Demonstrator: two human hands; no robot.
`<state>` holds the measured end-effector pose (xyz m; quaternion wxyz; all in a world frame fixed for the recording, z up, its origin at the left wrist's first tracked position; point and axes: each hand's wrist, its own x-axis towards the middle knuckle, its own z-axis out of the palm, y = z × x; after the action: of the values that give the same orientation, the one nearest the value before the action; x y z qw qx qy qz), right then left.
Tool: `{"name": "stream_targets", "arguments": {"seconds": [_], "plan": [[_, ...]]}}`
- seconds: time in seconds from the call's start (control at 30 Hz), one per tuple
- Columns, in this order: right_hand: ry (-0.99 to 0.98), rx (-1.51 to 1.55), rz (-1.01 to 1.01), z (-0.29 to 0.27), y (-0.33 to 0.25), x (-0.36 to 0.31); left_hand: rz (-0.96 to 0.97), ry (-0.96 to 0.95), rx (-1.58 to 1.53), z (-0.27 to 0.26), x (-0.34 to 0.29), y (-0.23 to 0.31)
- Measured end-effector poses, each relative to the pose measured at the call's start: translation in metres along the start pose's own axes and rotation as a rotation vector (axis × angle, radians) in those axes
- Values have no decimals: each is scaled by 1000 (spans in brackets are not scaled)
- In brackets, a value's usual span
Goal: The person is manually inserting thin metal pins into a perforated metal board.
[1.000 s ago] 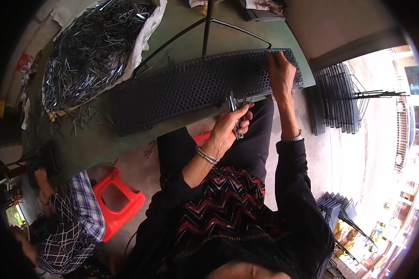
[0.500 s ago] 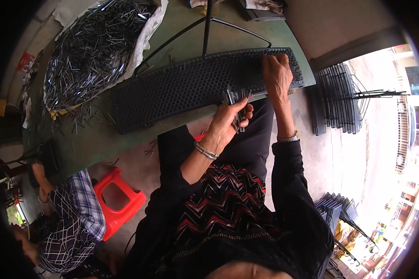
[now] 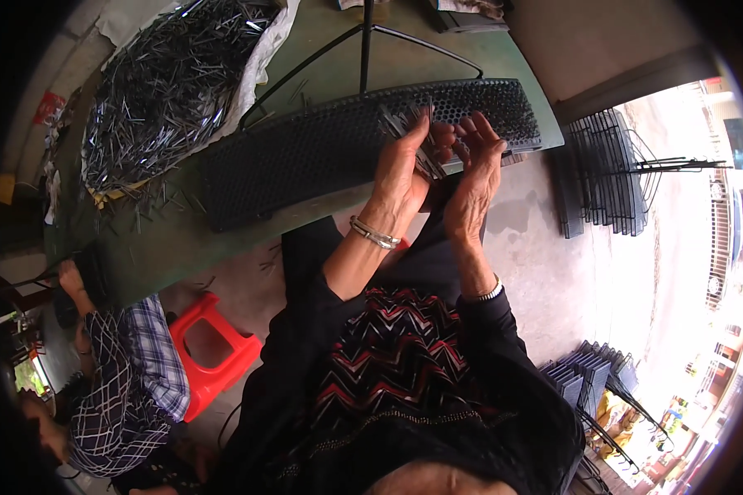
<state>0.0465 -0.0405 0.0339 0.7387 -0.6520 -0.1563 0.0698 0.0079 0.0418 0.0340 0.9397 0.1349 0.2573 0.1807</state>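
Observation:
My left hand [image 3: 400,173] is closed round a bundle of thin, shiny dark strips [image 3: 430,163], with ends poking out past the thumb and below the fingers. Close beside it, my right hand [image 3: 474,186] is open, palm turned toward the bundle and fingers apart; no strip shows clearly in it. Both hands are over the near edge of a long black perforated panel [image 3: 297,157] with rows of small round holes. Toward its right end [image 3: 504,107] the panel's surface looks rougher and denser, as if strips stand in the holes.
A pale sack [image 3: 260,62] heaped with loose strips [image 3: 173,91] lies on the green table [image 3: 165,264]. A black rod frame [image 3: 366,58] rises behind the panel. Racks of similar panels [image 3: 598,173] stand right. A red stool [image 3: 215,355] and another person's checked sleeve [image 3: 111,404] are lower left.
My right hand has left the panel's right end, come down and left beside my left hand, and its fingers have spread. My left hand, still holding the strips, has risen slightly over the panel.

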Motion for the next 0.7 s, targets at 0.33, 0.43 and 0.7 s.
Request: {"name": "stream_targets", "arguments": {"seconds": [0.33, 0.43, 0.7], "plan": [[-57, -117, -39, 13, 10, -1, 93, -10, 68, -8, -11, -20], [-132, -179, -91, 2, 14, 3, 62, 19, 89, -22, -12, -23], [-262, -545, -11, -32, -16, 22, -143, 81, 252, -24, -22, -15]]}}
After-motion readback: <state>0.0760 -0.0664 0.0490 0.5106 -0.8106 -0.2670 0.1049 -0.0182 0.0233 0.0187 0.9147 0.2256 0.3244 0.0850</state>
